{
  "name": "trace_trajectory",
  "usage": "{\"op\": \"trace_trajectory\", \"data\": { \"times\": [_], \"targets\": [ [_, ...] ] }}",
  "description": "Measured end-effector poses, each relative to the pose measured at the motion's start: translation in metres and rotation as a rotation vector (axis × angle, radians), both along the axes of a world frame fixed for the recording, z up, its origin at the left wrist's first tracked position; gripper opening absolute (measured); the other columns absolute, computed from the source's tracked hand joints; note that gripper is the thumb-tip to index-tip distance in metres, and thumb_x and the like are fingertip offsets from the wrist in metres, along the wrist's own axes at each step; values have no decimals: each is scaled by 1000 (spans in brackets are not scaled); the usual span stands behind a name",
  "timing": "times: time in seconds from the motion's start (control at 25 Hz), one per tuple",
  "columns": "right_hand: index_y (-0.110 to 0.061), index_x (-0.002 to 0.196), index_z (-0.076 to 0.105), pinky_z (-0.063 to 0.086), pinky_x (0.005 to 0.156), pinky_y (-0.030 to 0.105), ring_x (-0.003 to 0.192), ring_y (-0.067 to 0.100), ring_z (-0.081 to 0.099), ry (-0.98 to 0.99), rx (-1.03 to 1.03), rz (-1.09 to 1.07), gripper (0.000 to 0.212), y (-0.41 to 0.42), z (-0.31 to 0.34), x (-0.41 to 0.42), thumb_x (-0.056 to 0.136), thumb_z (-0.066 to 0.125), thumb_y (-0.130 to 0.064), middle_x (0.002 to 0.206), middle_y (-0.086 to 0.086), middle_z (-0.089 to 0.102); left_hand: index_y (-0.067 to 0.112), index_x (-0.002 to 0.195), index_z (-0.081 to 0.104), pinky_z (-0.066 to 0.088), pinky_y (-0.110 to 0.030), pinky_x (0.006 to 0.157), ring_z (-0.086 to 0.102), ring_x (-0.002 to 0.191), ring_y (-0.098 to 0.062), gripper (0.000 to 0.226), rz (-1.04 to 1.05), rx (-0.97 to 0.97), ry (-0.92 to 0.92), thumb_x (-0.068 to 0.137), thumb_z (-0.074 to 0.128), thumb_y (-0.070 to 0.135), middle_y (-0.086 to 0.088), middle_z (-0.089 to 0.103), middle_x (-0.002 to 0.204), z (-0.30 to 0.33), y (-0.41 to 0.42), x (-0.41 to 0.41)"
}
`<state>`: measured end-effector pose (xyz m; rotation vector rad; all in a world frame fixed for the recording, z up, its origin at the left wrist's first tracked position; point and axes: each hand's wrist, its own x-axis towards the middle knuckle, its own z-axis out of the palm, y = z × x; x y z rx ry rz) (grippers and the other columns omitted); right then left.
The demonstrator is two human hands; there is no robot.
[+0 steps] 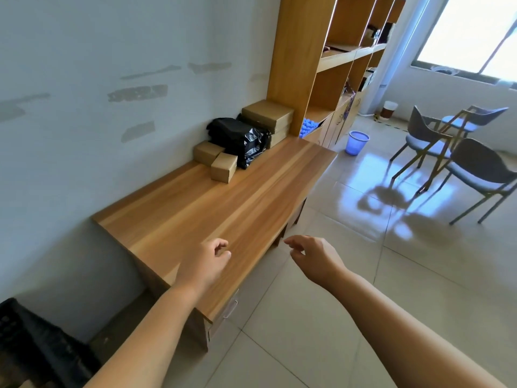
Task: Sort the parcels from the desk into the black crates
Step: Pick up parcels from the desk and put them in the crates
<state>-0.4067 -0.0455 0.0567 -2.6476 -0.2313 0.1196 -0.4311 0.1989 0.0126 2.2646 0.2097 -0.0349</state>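
At the far end of the wooden desk (223, 208) lies a heap of parcels: two small brown boxes (221, 169), black plastic bags (243, 138) and a stack of flat brown boxes (268, 114) against the shelf. My left hand (205, 261) hovers over the desk's near end, fingers loosely curled, holding nothing. To its right, my right hand (313, 256) hangs over the floor just off the desk's front edge, fingers relaxed and empty. A black crate (33, 348) stands on the floor at the bottom left, partly cut off.
A tall wooden shelf unit (330, 65) rises past the desk's far end. On the tiled floor are a blue bin (356, 142) and two grey chairs (458, 163) to the right. The white wall runs along the desk's left side.
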Motion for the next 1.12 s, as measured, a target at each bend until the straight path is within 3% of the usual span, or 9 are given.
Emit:
{"op": "trace_trajectory", "data": {
  "times": [0.2, 0.4, 0.64, 0.8, 0.92, 1.0, 1.12],
  "targets": [
    [-25, 118, 67, 40, 85, 19, 107, 14, 61, -7, 56, -49, 32, -39, 5, 93, 90, 53, -16, 114, -5, 68, 25, 115, 62, 46, -26, 70, 57, 81, -11, 25, 13, -26, -28, 91, 58, 28, 3, 62, 110, 15, -43, 107],
    [-24, 120, 66, 46, 92, 26, 108, 14, 60, 15, 74, 18, 33, -77, -2, 181, 93, 49, -16, 116, -4, 68, 28, 115, 61, 39, -17, 53, 54, 71, -2, 23, 21, -4, -37, 92, 57, 28, 5, 61, 105, 13, -88, 185],
    [-26, 129, 58, 44, 94, 23, 116, 13, 56, 48, 75, 181, 39, -137, -4, 307, 94, 45, -16, 128, -4, 61, 26, 116, 62, 42, -16, 61, 55, 86, -1, 24, 186, 13, -48, 92, 58, 27, 8, 60, 103, 12, -156, 270],
    [-31, 134, 52, 42, 91, 22, 118, 14, 54, 17, 89, 263, 43, -172, 8, 388, 93, 45, -18, 131, -4, 57, 27, 117, 61, 39, -14, 57, 56, 83, 3, 26, 279, 14, -46, 92, 56, 28, 9, 62, 104, 20, -205, 320],
    [-31, 133, 52, 41, 93, 23, 119, 14, 53, 16, 103, 337, 43, -177, 10, 438, 93, 45, -18, 131, -4, 56, 31, 117, 60, 37, -16, 50, 58, 71, 1, 26, 358, 26, -8, 92, 53, 30, 6, 63, 110, 19, -217, 345],
    [-32, 132, 52, 40, 89, 21, 117, 13, 52, 37, 101, 381, 42, -172, 7, 468, 93, 45, -19, 132, -5, 55, 33, 117, 59, 39, -18, 50, 58, 68, 1, 26, 414, 15, 30, 92, 52, 30, 6, 62, 112, 15, -214, 363],
    [-33, 131, 53, 37, 78, 18, 109, 10, 53, 59, 108, 435, 41, -157, -2, 512, 94, 44, -18, 131, -6, 55, 34, 116, 59, 47, -25, 60, 57, 80, 4, 26, 502, 0, 47, 92, 51, 32, 5, 62, 114, 7, -203, 395]
  ]
}}
